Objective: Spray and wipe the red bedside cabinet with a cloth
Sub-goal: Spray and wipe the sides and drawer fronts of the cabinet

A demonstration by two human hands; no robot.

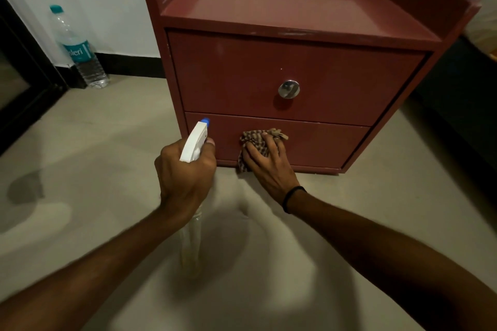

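Note:
The red bedside cabinet (295, 67) stands on the floor with two drawers shut; the upper one has a round metal knob (288, 89). My left hand (185, 174) grips a clear spray bottle (194, 142) with a white trigger head and blue nozzle, aimed at the lower drawer's left end. My right hand (269, 166) presses a brown checked cloth (255, 142) flat against the lower drawer front, left of its middle. The bottle's body hangs below my left hand, blurred.
A plastic water bottle (78, 48) with a teal cap stands by the white wall, left of the cabinet. A dark door frame (24, 83) runs along the far left. Dark furniture (462, 105) sits close on the cabinet's right. Beige floor tiles (107, 142) spread in front.

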